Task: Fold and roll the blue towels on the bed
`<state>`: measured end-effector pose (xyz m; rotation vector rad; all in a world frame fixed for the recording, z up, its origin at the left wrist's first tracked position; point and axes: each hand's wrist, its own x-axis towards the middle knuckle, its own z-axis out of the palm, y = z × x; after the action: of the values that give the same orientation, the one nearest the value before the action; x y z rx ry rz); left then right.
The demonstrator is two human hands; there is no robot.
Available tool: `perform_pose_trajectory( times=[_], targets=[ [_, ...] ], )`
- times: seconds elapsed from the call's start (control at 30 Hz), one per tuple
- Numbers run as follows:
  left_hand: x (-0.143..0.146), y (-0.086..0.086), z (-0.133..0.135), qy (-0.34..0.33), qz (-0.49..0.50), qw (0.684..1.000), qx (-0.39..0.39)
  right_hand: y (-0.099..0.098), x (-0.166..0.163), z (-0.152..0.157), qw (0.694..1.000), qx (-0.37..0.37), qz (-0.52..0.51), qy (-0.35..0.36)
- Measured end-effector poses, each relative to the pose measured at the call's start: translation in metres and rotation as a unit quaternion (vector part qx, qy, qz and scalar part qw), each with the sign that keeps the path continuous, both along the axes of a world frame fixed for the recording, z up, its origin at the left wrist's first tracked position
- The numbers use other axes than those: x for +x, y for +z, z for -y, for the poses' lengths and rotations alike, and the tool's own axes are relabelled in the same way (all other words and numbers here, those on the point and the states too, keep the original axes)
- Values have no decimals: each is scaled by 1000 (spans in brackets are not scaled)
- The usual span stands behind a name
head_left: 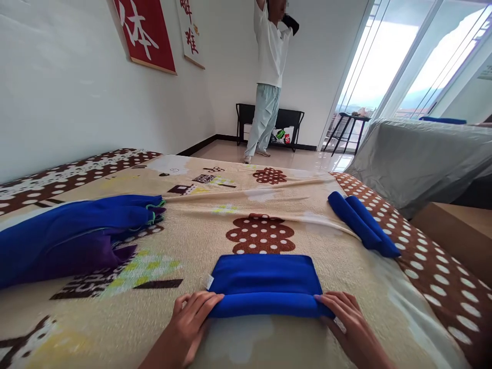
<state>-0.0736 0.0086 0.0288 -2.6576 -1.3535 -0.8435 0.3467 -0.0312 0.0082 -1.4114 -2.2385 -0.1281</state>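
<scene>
Nearest the camera, the left hand lies on the near left corner of a blue towel, fingers spread flat along the rolled near edge with the tips tucked against it; its grip is released, pressing rather than clenched; the right hand mirrors it at the near right corner, fingers laid over the end of the roll, likewise an open, flat grip. The blue towel sits in the middle of the bed, close to the near edge, folded into a flat oblong with its near side rolled up between the two hands; a small white tag shows at its left end. The bed is covered by a beige patterned blanket with brown dotted shapes. Further off on the left lies a loose heap of blue and purple cloth; to the right, well apart from the hands, a rolled blue towel rests near the dotted border. Beyond the bed a person in pale clothes stands on the floor with arms raised; behind stands a low black rack; red wall hangings are on the left wall, a grey covered shape and windows on the right.
</scene>
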Motion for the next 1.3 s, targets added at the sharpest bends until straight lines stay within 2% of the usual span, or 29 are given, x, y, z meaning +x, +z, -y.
perform_pose_trajectory(
  times=[0.13, 0.23, 0.3, 0.33, 0.43, 0.5, 0.53, 0.6, 0.73, 0.83, 0.97, 1.1, 1.2, 1.3],
  targets=[
    [-13, 7, 8, -25, -8, 998, -56, 11, 3, 9, 999, -43, -12, 11],
    [-7, 3, 11, 33, -42, 998, 12, 6, -12, 10, 998, 34, 30, -32],
    [12, 1, 11, 82, -71, 991, 82, 2, -35, 6, 989, 116, 59, -76],
    [26, 1, 10, 83, -87, 987, 108, 0, -50, 3, 985, 140, 74, -74],
    [71, 2, 9, 1, -132, 980, 151, 2, -94, -6, 982, 146, 121, -5],
    [89, 1, 7, -37, -156, 973, 164, 4, -107, -11, 980, 128, 149, 25],
    [91, 0, 6, -36, -162, 972, 167, 5, -106, -12, 980, 119, 157, 22],
    [80, -3, 4, -16, -165, 972, 165, 3, -91, -12, 982, 104, 158, 9],
    [29, -7, 4, 7, -159, 977, 140, -6, -39, -2, 987, 84, 139, -16],
    [4, -10, 8, 12, -150, 980, 131, -13, -20, 5, 989, 71, 128, -8],
    [5, -17, 10, 44, -126, 984, 121, -16, -27, 1, 991, 75, 105, -19],
    [17, -17, 6, 94, -74, 989, 89, -15, -36, -8, 989, 89, 93, -70],
    [14, -7, 4, 70, -54, 994, 65, -7, -33, -8, 991, 83, 70, -73],
    [3, 2, 5, 35, -59, 997, 39, 4, -29, -3, 999, 17, 40, -26]
  ],
)
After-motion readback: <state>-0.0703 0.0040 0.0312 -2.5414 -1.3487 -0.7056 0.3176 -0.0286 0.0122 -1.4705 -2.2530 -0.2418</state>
